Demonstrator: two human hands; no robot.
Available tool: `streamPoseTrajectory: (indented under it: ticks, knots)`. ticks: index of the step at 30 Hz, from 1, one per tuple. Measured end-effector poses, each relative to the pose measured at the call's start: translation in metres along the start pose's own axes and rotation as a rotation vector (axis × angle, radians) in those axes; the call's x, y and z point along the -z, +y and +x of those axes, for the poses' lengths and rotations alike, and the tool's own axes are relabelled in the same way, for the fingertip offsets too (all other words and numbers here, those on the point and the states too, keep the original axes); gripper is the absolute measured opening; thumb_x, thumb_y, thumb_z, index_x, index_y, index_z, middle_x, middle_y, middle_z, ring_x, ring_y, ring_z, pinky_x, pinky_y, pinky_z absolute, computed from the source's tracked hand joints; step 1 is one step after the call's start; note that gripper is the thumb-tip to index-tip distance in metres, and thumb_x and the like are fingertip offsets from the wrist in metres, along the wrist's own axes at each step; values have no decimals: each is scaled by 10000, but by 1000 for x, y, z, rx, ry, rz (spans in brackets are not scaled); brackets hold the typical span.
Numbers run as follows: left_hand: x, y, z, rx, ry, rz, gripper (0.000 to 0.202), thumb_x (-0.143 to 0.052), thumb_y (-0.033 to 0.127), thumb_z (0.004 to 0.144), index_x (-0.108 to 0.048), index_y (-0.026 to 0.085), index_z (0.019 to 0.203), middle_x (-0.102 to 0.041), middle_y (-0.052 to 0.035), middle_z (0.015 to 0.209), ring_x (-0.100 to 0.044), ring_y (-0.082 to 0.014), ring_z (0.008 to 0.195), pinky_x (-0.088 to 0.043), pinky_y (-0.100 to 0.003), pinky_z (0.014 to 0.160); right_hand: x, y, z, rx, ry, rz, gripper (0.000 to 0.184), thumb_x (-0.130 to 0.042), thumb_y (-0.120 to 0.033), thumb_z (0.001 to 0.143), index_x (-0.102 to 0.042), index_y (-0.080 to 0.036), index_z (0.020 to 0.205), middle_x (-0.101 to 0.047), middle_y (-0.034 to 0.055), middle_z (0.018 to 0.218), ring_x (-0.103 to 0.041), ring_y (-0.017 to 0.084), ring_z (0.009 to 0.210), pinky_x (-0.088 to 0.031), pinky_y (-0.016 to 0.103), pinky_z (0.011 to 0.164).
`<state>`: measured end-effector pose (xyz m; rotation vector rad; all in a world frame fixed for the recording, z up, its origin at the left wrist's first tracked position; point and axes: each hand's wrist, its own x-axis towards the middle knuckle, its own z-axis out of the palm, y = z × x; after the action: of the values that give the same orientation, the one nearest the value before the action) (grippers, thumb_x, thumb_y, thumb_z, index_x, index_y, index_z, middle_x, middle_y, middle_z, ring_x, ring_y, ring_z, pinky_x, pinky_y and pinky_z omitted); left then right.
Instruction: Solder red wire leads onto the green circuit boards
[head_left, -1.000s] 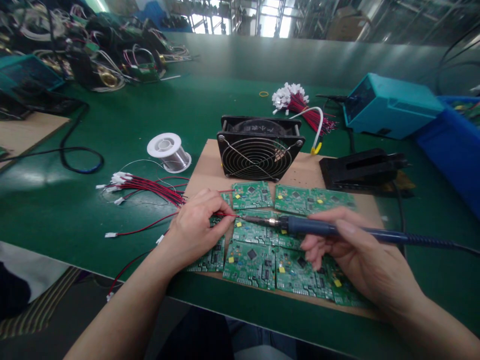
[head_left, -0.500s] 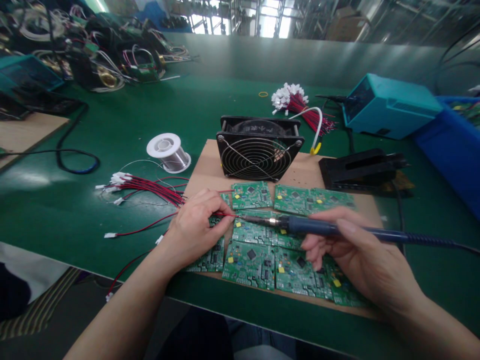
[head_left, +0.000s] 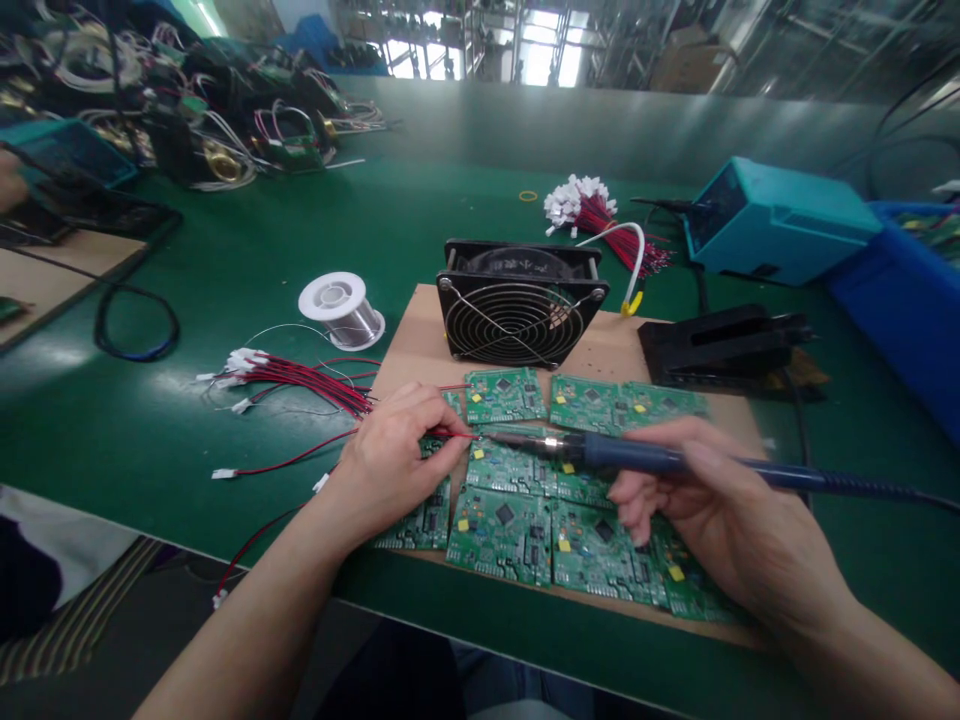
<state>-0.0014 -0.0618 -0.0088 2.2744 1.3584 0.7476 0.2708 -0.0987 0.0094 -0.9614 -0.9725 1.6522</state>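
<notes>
My left hand (head_left: 394,455) pinches a thin red wire (head_left: 450,433) and holds its end over a green circuit board (head_left: 510,466). In my right hand (head_left: 724,520) is a blue soldering iron (head_left: 637,458), gripped like a pen, its metal tip (head_left: 499,437) meeting the wire end. Several green circuit boards (head_left: 499,525) lie side by side on a brown cardboard sheet (head_left: 409,345) under both hands.
A black fan (head_left: 519,305) stands behind the boards. A solder spool (head_left: 341,308) and a bundle of red wires (head_left: 300,375) lie to the left. At right are a black iron stand (head_left: 724,345), a teal soldering station (head_left: 772,220) and a blue bin (head_left: 904,300). More red wires (head_left: 592,210) lie further back.
The view has shifted slightly. Both hands stay in place with the iron tip at the wire end.
</notes>
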Motion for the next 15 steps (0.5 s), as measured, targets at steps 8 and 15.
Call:
streamPoseTrajectory:
  ticks: [8,15]
  knots:
    - [7,-2,0,33,-36,-111,34,-637,207,851,-635,184,826,-656,-10,829,-600,-162,813,-462,-301,760,-1,-3,1,15,13,16,201,-656,-344,893,-697,-150,929,-747,92,715,-700,178,556,-581,235,480]
    - [7,-3,1,44,-42,-170,109,-617,189,886,-667,193,788,-674,-10,808,-606,-161,807,-456,-306,770,0,-2,-1,-10,36,0,204,-631,-344,906,-683,-153,956,-746,97,742,-700,182,582,-581,242,496]
